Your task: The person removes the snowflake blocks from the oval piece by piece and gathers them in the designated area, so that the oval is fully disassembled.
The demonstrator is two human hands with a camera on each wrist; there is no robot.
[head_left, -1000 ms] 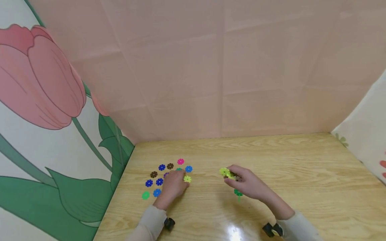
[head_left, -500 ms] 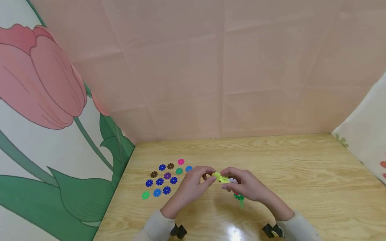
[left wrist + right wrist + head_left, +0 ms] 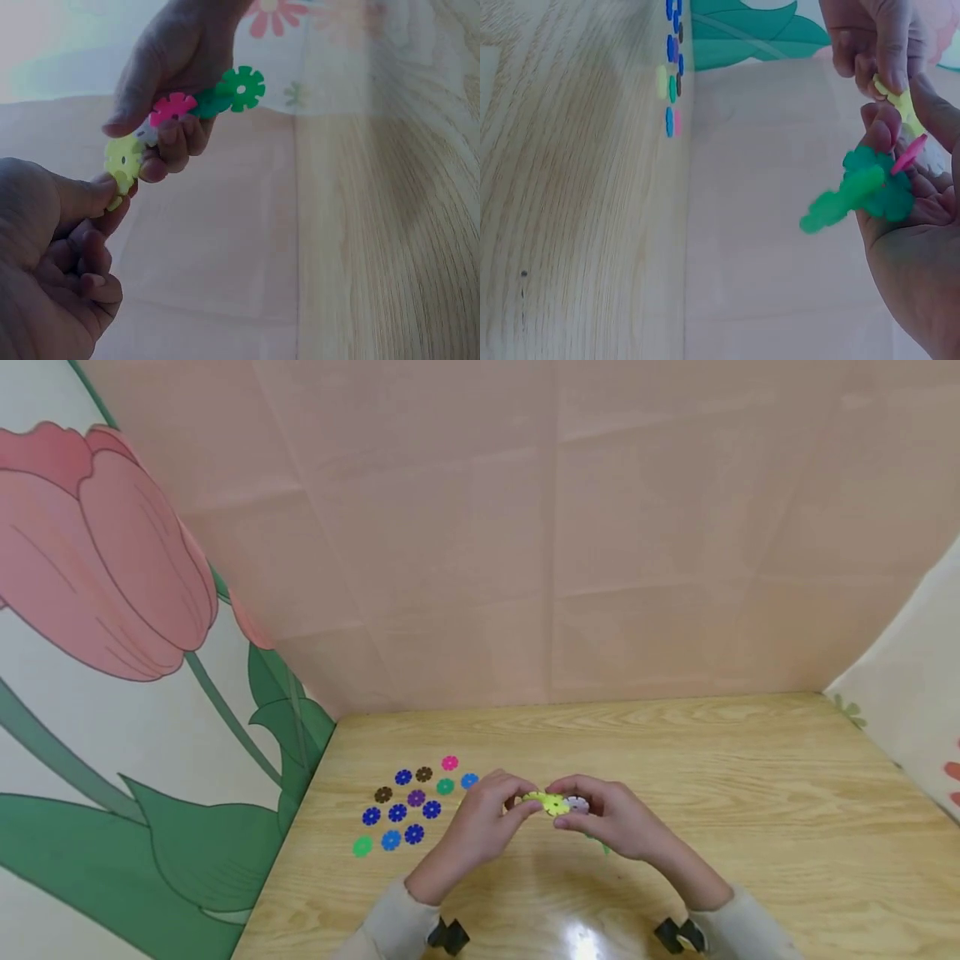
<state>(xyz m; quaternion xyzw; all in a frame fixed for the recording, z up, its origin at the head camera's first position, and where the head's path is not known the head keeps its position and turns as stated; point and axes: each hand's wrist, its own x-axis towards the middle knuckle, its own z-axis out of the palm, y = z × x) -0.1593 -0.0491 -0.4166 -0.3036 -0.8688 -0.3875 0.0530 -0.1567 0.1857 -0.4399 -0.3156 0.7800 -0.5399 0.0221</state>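
Observation:
My left hand (image 3: 480,814) pinches a yellow plastic snowflake disc (image 3: 115,202) between thumb and finger, at the end of a chain of such discs. My right hand (image 3: 618,818) holds that chain, its thumb and fingers around it. Against the left hand's piece sits another yellow disc (image 3: 555,805), overlapping it. Beyond it along the chain come a whitish disc (image 3: 576,804), a pink disc (image 3: 172,109), a darker green disc (image 3: 877,182) and a bright green disc (image 3: 243,88). Fingers partly cover the chain's middle. Both hands are raised over the wooden table.
Loose snowflake discs lie flat at the table's left: several dark blue discs (image 3: 397,812), brown discs (image 3: 423,774), a purple disc (image 3: 416,798), a pink one and a bright green disc (image 3: 362,846). A pink cloth (image 3: 547,568) stands behind the table (image 3: 750,827).
My left hand has picked a yellow disc from among the loose ones and carried it right to the chain's yellow end. The right hand has stayed nearly in place, turning the chain slightly.

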